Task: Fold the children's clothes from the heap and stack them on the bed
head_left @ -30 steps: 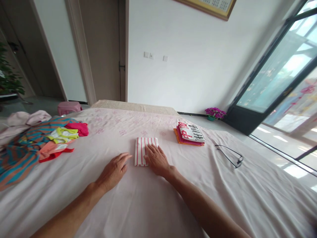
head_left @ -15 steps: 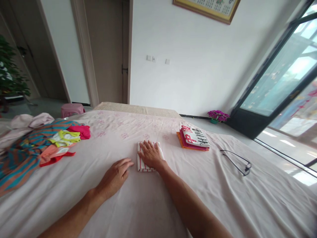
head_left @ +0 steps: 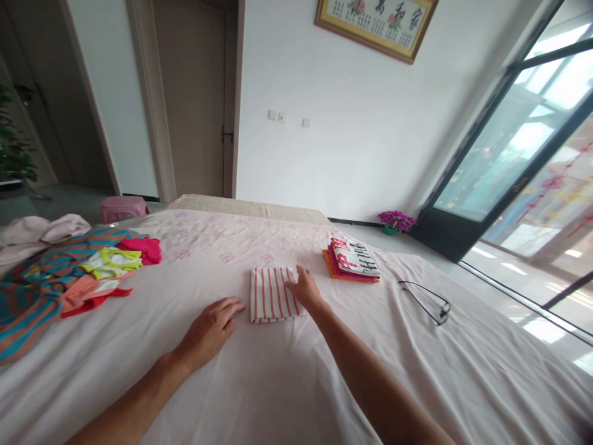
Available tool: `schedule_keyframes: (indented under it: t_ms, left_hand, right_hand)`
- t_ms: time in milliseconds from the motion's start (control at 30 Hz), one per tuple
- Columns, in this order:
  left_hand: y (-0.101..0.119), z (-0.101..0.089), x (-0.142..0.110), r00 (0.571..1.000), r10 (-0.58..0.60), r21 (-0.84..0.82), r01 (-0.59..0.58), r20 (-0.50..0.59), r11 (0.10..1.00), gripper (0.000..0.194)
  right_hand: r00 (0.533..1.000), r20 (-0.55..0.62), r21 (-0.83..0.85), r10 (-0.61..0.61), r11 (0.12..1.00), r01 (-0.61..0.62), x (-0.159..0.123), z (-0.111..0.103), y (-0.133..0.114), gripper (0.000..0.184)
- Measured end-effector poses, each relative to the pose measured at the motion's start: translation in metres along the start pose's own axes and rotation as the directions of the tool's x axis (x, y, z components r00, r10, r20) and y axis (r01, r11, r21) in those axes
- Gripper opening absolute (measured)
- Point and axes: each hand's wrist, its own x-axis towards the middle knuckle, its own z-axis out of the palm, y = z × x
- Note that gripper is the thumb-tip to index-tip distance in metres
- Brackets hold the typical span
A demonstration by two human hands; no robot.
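Observation:
A white cloth with red stripes (head_left: pixel 272 295), folded into a flat square, lies on the pale pink sheet (head_left: pixel 278 383) in front of me. My right hand (head_left: pixel 308 289) is at its right edge, thumb over the cloth and fingers apart beyond the edge. Just left of the cloth, my left hand (head_left: pixel 215 324) rests on the sheet with its fingers stretched out, touching no garment. Farther back on the right is a stack of folded clothes (head_left: pixel 354 261), the top one white with red and black lettering.
Crumpled clothes (head_left: pixel 69 266) in several colours are heaped on the left. Black-framed glasses (head_left: pixel 433 303) lie on the sheet to the right. Beyond the covered surface stand a pink stool (head_left: pixel 123 209) and a pot of purple flowers (head_left: pixel 396 220).
My right hand has slid off the top of the striped cloth to its right edge, uncovering the stripes. My left hand has stayed nearly still. The view has tilted up slightly.

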Motion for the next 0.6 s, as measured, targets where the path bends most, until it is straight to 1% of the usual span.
schedule_keyframes:
  t_ms: [100, 200, 300, 467, 533, 600]
  left_hand:
    - [0.000, 0.000, 0.000, 1.000, 0.002, 0.000, -0.002, 0.007, 1.000, 0.040]
    - [-0.001, 0.000, 0.000, 1.000, 0.003, -0.003, -0.003, 0.016, 1.000, 0.039]
    - [-0.002, 0.000, 0.000, 1.000, 0.009, -0.020, -0.009, 0.010, 1.000, 0.039]
    - [-0.002, 0.000, 0.000, 1.000, 0.019, -0.037, -0.019, 0.009, 0.999, 0.039]
    - [-0.002, 0.000, 0.000, 1.000, 0.020, -0.038, -0.020, 0.008, 0.999, 0.039]
    - [-0.002, -0.001, 0.000, 1.000, 0.023, -0.037, -0.023, 0.006, 0.999, 0.039]
  right_hand:
    - [0.982, 0.163, 0.095, 0.101, 0.989, -0.117, 0.005, -0.006, 0.010, 0.056]
    - [0.945, 0.271, 0.152, 0.182, 0.962, -0.228, 0.013, -0.008, 0.010, 0.042]
    - [0.920, 0.323, 0.167, 0.221, 0.944, -0.285, 0.019, -0.009, 0.002, 0.031]
    - [0.877, 0.396, 0.237, 0.272, 0.892, -0.384, 0.018, -0.018, -0.013, 0.024]
    - [0.858, 0.431, 0.267, 0.280, 0.869, -0.418, 0.015, -0.021, -0.017, 0.021]
    - [0.849, 0.452, 0.301, 0.274, 0.849, -0.434, 0.011, -0.023, -0.021, 0.018]
